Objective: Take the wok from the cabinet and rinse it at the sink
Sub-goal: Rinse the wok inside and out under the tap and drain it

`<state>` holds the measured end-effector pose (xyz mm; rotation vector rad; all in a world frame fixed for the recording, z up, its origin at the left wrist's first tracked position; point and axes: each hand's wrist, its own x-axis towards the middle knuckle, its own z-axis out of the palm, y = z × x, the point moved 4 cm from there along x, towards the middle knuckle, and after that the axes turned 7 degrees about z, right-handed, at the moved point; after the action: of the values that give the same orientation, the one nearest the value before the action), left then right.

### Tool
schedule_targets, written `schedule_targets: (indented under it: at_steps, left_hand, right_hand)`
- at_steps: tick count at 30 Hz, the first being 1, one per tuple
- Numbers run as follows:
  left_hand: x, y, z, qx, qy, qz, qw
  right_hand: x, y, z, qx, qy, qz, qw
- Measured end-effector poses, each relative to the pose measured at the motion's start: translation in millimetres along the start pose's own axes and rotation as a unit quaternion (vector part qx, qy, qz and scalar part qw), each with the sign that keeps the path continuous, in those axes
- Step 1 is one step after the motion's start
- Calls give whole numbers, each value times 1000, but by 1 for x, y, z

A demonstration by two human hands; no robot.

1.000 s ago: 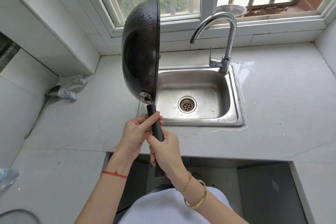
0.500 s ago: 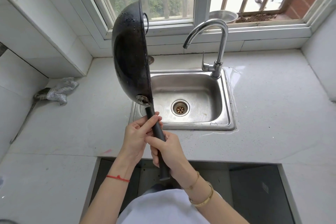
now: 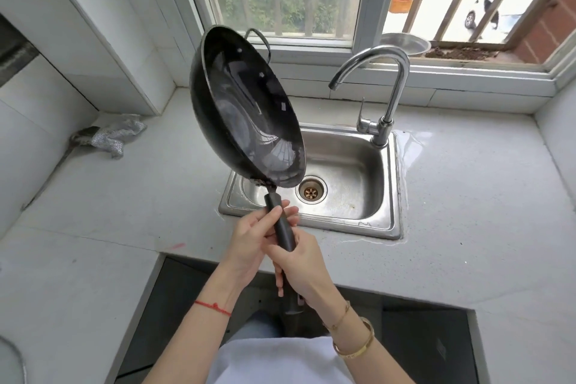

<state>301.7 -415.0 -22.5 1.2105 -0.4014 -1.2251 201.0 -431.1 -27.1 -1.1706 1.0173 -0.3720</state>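
The round black metal wok (image 3: 249, 109) stood tilted steeply over the left part of the rectangular stainless-steel sink (image 3: 346, 171), its glossy, wet-looking inside turned toward you and to the right, its lower rim just above the drain. You held it clear of the basin, touching nothing, with the small loop handle at the top edge against the window.

The long black handle (image 3: 282, 224) ran down from the lower rim into your grip. Your left hand (image 3: 252, 243) sat higher, its fingers (image 3: 280, 212) curled around the handle from the left, pressed together and closed on it. Your right hand (image 3: 304, 265) wrapped the handle just below, also closed on it, the two hands touching; the handle's end stuck out beneath your right palm.

This looked like draining after the rinse. To do it well, you needed to keep the low rim over the basin so drips fell into it rather than onto the pale speckled stone counter (image 3: 467, 227). You also needed both hands firm on the handle, since a wet pan swings easily. The curved chrome faucet (image 3: 389, 78) stood well apart on the right, with no water running that I could see.
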Motion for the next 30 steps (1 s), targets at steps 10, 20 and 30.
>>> schedule_targets:
  at_steps: [10,20,30]
  left_hand:
    - [-21,-4,-14,57,6,22,998]
    - [-56,-9,-51,58,-32,1,998]
    - [-115,-14,-86,39,-146,-41,988]
  right_hand:
    - [-18,13,7,-147,65,-73,984]
    - [-54,29,51,-203,154,-123,959]
    - [-131,58,107,-106,270,-57,955]
